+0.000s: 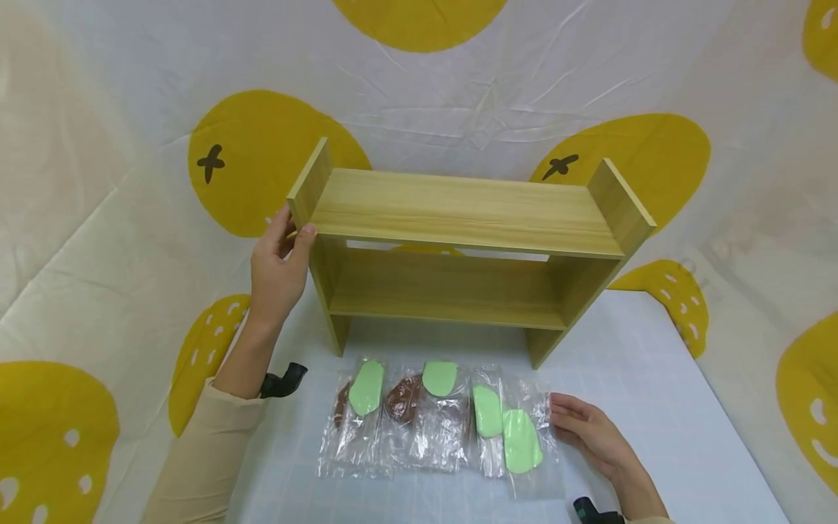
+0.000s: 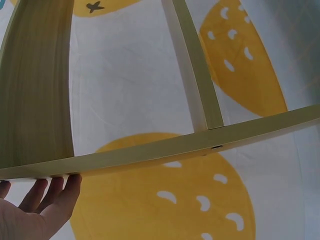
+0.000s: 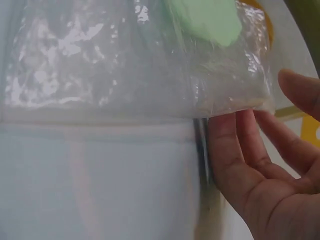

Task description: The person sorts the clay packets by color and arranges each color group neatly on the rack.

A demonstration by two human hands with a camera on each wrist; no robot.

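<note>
Clearly the left hand (image 1: 278, 269) is only pinching the wooden shelf (image 1: 458, 240) at centre frame by its corner, so it could tip, while the right hand (image 1: 585, 429), fingers relaxed at lower right, is touching the nearest clear packet (image 1: 527, 444), which could slide on the counter (image 1: 655, 407).

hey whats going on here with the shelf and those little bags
A person sits at a white table with a small wooden shelf standing on it. Their left hand grips the shelf's left side panel. In front of the shelf lies a row of clear plastic bags, some holding green pieces, some brown ones. Their right hand rests open at the edge of the rightmost bag, fingers touching the plastic.
</note>
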